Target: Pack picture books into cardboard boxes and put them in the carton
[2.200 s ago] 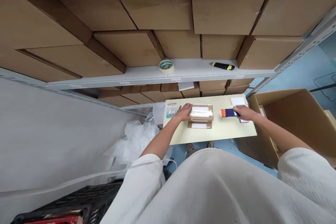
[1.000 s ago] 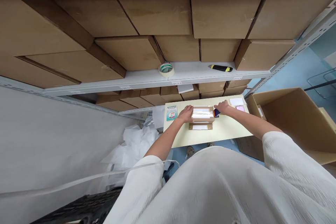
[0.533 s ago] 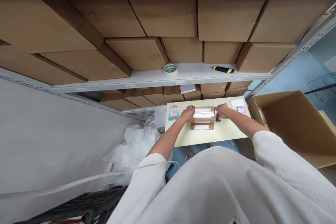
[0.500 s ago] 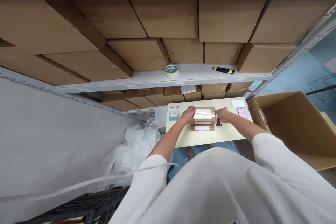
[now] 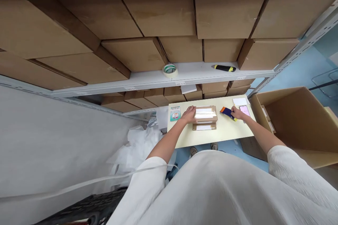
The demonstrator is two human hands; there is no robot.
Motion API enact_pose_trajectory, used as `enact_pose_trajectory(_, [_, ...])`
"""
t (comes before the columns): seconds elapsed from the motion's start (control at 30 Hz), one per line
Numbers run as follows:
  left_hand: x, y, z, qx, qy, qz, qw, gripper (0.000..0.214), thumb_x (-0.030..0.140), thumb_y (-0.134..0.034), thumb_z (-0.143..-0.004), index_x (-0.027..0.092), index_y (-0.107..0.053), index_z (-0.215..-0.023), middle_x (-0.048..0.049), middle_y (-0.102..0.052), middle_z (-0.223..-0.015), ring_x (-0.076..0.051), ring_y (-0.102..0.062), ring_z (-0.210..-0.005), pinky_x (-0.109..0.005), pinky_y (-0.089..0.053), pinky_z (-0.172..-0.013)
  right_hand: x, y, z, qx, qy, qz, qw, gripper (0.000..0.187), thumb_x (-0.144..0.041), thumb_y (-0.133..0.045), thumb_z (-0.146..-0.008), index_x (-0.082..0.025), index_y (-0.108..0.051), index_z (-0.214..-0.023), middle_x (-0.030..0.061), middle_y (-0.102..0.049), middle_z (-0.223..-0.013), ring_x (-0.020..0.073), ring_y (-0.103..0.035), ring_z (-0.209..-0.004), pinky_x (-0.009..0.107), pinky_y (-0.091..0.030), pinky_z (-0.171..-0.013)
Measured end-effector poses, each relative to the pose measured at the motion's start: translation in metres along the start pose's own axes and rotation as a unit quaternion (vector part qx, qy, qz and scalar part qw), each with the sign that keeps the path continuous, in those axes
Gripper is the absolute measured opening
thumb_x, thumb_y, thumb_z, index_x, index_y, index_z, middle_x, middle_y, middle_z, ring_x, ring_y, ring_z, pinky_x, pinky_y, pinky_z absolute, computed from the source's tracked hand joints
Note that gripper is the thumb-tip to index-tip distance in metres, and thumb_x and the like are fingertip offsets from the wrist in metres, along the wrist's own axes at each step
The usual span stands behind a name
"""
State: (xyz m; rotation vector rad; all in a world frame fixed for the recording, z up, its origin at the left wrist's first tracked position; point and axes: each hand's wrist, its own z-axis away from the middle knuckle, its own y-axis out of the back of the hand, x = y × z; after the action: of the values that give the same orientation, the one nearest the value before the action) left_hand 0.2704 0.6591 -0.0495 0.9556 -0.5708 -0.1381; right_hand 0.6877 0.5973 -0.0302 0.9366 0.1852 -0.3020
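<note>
A small cardboard box (image 5: 212,115) with shiny clear tape and white labels on top lies on the pale table (image 5: 185,140). Against its left end rests my left hand (image 5: 188,115), fingers stretched out and steadying it. To the right of the box, my right hand (image 5: 237,113) is closed on a dark blue tape dispenser (image 5: 227,113) with an orange edge, held over the table and apart from the box. A narrow cardboard piece with a white label (image 5: 204,127) shows along the box's near side; whether it is a flap I cannot tell.
A green-and-white booklet (image 5: 175,114) lies at the table's left, a phone (image 5: 245,110) and white paper (image 5: 239,101) at its right. Right of it stands a large open carton (image 5: 298,123). The shelf (image 5: 192,74) ahead holds boxes, a tape roll (image 5: 170,70) and a utility knife (image 5: 224,68).
My right hand has moved right, away from the box's right end, with the tape dispenser, which now shows its broad dark side. My left hand has stayed at the box's left end.
</note>
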Motion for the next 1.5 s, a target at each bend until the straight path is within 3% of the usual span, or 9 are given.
enact_pose_trajectory(0.2, [0.004, 0.002, 0.004, 0.007, 0.000, -0.007, 1.000, 0.122, 0.045, -0.085, -0.075, 0.024, -0.017, -0.174, -0.0157, -0.024, -0.181, -0.036, -0.016, -0.170, -0.045, -0.025, -0.137, -0.010, -0.053, 0.005, 0.121, -0.007, 0.106, 0.987, 0.033, -0.022, -0.042, -0.100, -0.025, -0.051, -0.131, 0.0162, -0.072, -0.121, 0.0335, -0.066, -0.112, 0.040, -0.047, -0.089])
enact_pose_trajectory(0.47, [0.004, 0.000, 0.005, -0.006, 0.014, -0.008, 1.000, 0.122, 0.046, -0.086, -0.078, 0.025, -0.016, -0.176, -0.0142, -0.020, -0.184, -0.035, -0.013, -0.172, -0.046, -0.023, -0.138, -0.008, -0.087, -0.001, 0.072, -0.001, 0.150, 0.986, 0.051, -0.016, -0.046, -0.095, -0.025, -0.052, -0.145, 0.0202, -0.069, -0.136, 0.0368, -0.063, -0.122, 0.046, -0.044, -0.099])
enact_pose_trajectory(0.6, [0.005, -0.002, 0.008, -0.003, 0.022, -0.013, 1.000, 0.118, 0.047, -0.083, -0.081, 0.028, -0.017, -0.176, -0.0128, -0.016, -0.186, -0.036, -0.007, -0.173, -0.054, -0.011, -0.139, -0.006, -0.092, 0.000, 0.068, -0.008, 0.156, 0.985, 0.052, -0.021, -0.051, -0.096, -0.027, -0.053, -0.148, 0.0199, -0.068, -0.138, 0.0377, -0.063, -0.124, 0.047, -0.045, -0.100])
enact_pose_trajectory(0.8, [0.003, -0.013, 0.016, 0.035, 0.032, 0.060, 0.997, 0.121, 0.049, -0.086, -0.078, 0.034, -0.017, -0.176, -0.0099, -0.005, -0.188, -0.039, -0.003, -0.173, -0.059, -0.011, -0.138, -0.032, -0.086, 0.001, 0.207, -0.026, 0.028, 0.978, 0.036, -0.030, -0.041, -0.104, -0.018, -0.060, -0.132, 0.0205, -0.067, -0.132, 0.0363, -0.060, -0.125, 0.047, -0.047, -0.101])
enact_pose_trajectory(0.9, [0.006, -0.020, 0.015, 0.068, 0.079, 0.130, 0.986, 0.123, 0.060, -0.085, -0.077, 0.030, -0.018, -0.176, -0.0123, -0.002, -0.187, -0.044, -0.014, -0.170, -0.055, -0.025, -0.134, -0.061, -0.072, -0.005, 0.201, -0.010, -0.108, 0.974, 0.042, -0.043, -0.039, -0.108, -0.019, -0.057, -0.136, 0.0155, -0.069, -0.127, 0.0299, -0.067, -0.110, 0.040, -0.052, -0.092])
enact_pose_trajectory(1.0, [0.011, -0.024, 0.005, 0.113, 0.155, 0.182, 0.964, 0.117, 0.069, -0.078, -0.083, 0.027, -0.020, -0.176, -0.0166, -0.016, -0.184, -0.047, -0.032, -0.163, -0.053, -0.037, -0.127, -0.096, -0.057, -0.015, 0.174, -0.002, -0.180, 0.968, 0.063, -0.061, -0.050, -0.104, -0.022, -0.048, -0.153, 0.0138, -0.068, -0.134, 0.0286, -0.069, -0.112, 0.038, -0.054, -0.091])
enact_pose_trajectory(1.13, [0.014, -0.027, -0.011, 0.145, 0.220, 0.222, 0.939, 0.104, 0.069, -0.072, -0.089, 0.025, -0.030, -0.172, -0.0217, -0.040, -0.172, -0.046, -0.047, -0.153, -0.052, -0.045, -0.118, -0.129, -0.047, -0.025, 0.128, -0.018, -0.138, 0.982, 0.084, -0.067, -0.064, -0.097, -0.025, -0.040, -0.166, 0.0178, -0.060, -0.150, 0.0344, -0.066, -0.126, 0.041, -0.054, -0.099])
enact_pose_trajectory(1.3, [0.009, -0.035, -0.014, 0.150, 0.194, 0.235, 0.940, 0.074, 0.054, -0.066, -0.098, 0.026, -0.047, -0.164, -0.0193, -0.057, -0.158, -0.041, -0.057, -0.143, -0.049, -0.049, -0.113, -0.135, -0.048, -0.025, 0.101, -0.037, -0.089, 0.990, 0.068, -0.057, -0.053, -0.106, -0.025, -0.045, -0.165, 0.0195, -0.061, -0.150, 0.0362, -0.066, -0.127, 0.045, -0.053, -0.102])
enact_pose_trajectory(1.5, [0.015, -0.026, 0.001, 0.235, 0.130, 0.291, 0.918, 0.042, 0.037, -0.053, -0.107, 0.026, -0.058, -0.148, -0.0141, -0.064, -0.146, -0.033, -0.065, -0.130, -0.044, -0.050, -0.111, -0.129, -0.043, -0.006, 0.183, 0.006, -0.119, 0.976, 0.054, -0.050, -0.047, -0.108, -0.022, -0.055, -0.153, 0.0169, -0.069, -0.136, 0.0330, -0.067, -0.121, 0.043, -0.054, -0.102])
